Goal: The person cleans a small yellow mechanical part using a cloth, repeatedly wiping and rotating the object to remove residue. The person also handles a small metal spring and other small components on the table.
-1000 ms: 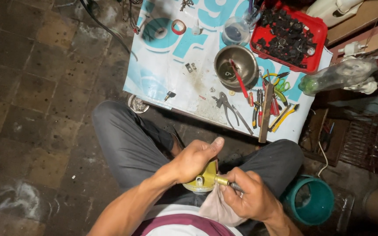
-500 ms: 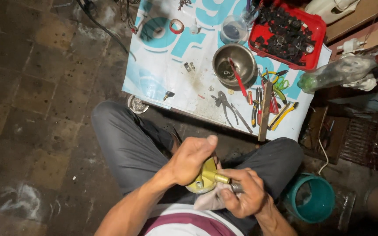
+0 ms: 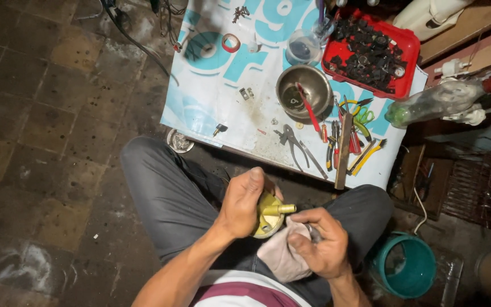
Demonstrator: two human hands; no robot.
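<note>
lower centre: left hand [image 3: 244, 203] grip wrapped round yellow brass fitting [image 3: 269, 214]; right hand [image 3: 320, 243] grip pinching pale cloth [image 3: 282, 256] beside it.

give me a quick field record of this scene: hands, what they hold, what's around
left hand: left hand grips a yellow part with a brass stub
right hand: right hand holds a rag beside the part
posture: seated on the floor, legs crossed
ahead: printed sheet with pliers, screwdrivers, metal bowl, red tray
right side: teal bucket
</note>
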